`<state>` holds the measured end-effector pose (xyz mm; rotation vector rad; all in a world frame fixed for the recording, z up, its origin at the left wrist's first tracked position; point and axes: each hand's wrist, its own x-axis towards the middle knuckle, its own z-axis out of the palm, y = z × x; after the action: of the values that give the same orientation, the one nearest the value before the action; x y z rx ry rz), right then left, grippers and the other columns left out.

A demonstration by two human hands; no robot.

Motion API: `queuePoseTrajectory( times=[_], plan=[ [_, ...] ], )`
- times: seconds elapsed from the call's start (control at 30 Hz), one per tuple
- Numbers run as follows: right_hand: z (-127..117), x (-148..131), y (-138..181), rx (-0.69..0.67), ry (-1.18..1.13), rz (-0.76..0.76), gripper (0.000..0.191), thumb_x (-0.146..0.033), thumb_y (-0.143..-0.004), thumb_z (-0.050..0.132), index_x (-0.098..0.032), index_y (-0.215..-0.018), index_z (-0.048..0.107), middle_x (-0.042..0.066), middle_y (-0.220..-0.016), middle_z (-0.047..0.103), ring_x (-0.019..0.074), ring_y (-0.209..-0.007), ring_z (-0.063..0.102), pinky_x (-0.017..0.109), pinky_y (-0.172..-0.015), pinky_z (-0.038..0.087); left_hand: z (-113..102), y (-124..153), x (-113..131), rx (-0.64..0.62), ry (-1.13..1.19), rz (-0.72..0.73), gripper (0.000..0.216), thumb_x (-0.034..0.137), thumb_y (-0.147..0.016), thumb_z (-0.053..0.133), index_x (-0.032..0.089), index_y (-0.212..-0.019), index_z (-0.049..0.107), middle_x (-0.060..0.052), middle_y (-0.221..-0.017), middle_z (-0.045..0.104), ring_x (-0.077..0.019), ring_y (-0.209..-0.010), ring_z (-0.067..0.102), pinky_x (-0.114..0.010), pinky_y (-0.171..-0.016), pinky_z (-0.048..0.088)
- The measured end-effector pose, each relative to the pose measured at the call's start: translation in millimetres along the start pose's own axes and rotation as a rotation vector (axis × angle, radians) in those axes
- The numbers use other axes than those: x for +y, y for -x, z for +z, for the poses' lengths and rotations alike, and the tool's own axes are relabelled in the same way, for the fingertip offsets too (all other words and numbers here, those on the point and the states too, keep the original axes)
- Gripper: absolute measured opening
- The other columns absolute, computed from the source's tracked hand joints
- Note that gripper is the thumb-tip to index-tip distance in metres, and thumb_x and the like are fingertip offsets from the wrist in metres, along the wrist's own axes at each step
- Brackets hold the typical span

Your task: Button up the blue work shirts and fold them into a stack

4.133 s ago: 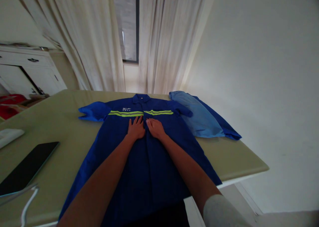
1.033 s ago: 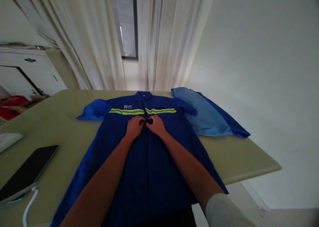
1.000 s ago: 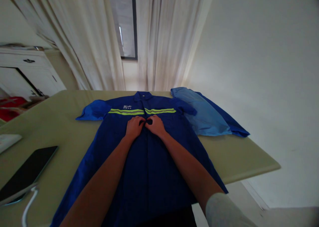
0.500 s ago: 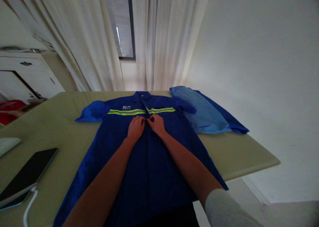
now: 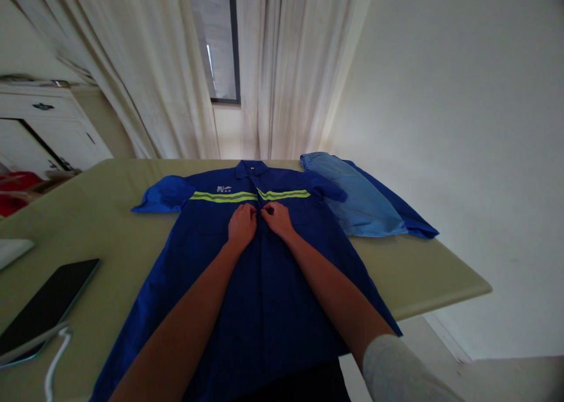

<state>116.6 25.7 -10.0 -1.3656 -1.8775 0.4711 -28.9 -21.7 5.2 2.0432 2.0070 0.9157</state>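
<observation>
A dark blue work shirt [image 5: 291, 296] lies front up, its collar at the far side and a yellow-and-grey reflective stripe [image 5: 222, 197] across the chest. A white logo is printed above the stripe on the left. My left hand [image 5: 242, 223] pinches the shirt's front edge just below the stripe. Close beside it, my right hand [image 5: 277, 218] has thumb and forefinger closed on the other side of the same front opening. Any button between the fingertips is too small to make out.
Folded light and dark blue clothing [image 5: 365, 202] lies at the right of the table [image 5: 127, 243]. A black tablet-like device [image 5: 48, 302] with a white cable [image 5: 57, 361] lies at left. Curtains [image 5: 291, 67] hang behind; a wall [image 5: 440, 126] stands at right.
Both hands stay at nearly the same spot on the shirt front, their fingers shifting only slightly. The view has moved a little.
</observation>
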Motion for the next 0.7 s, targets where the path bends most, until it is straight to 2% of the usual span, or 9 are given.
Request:
queuePoseTrajectory(
  times=[0.27,0.4,0.53,0.7],
  plan=[
    [0.8,0.1,1.2,0.030,0.030,-0.022,0.010,-0.027,-0.091,0.066,-0.020,-0.088,0.073,0.003,-0.091,0.073,0.0170,-0.084,0.065,0.027,-0.081,0.049,-2.6,6.0,8.0,0.002,-0.130,0.125,0.017,0.021,-0.102,0.046,0.021,-0.108,0.062,-0.011,-0.113,0.063,-0.0259,-0.106,0.060,-0.035,-0.088,0.049],
    [1.1,-1.1,2.0,0.035,0.004,-0.022,0.008,-0.023,-0.088,0.067,-0.020,-0.092,0.073,0.004,-0.096,0.074,0.0175,-0.086,0.066,0.028,-0.083,0.050,-2.2,5.7,6.5,0.007,-0.118,0.121,0.016,0.019,-0.101,0.048,0.020,-0.108,0.063,-0.011,-0.114,0.063,-0.0259,-0.107,0.059,-0.036,-0.090,0.049],
    [-1.0,-6.3,3.6,0.052,0.042,0.072,0.007,-0.023,-0.081,0.070,-0.020,-0.088,0.072,0.004,-0.092,0.074,0.0192,-0.085,0.067,0.029,-0.081,0.050,-2.1,5.2,5.3,-0.006,-0.124,0.119,0.016,0.015,-0.098,0.050,0.020,-0.108,0.063,-0.010,-0.114,0.064,-0.0252,-0.107,0.060,-0.036,-0.092,0.049],
    [-3.1,-8.1,3.9,0.057,0.052,0.056,0.005,-0.024,-0.083,0.069,-0.020,-0.083,0.070,0.003,-0.089,0.072,0.0179,-0.083,0.065,0.028,-0.078,0.049,-2.0,5.8,5.2,-0.016,-0.148,0.124,0.017,0.019,-0.100,0.050,0.022,-0.109,0.064,-0.009,-0.111,0.064,-0.0249,-0.102,0.061,-0.034,-0.086,0.049]
  ],
)
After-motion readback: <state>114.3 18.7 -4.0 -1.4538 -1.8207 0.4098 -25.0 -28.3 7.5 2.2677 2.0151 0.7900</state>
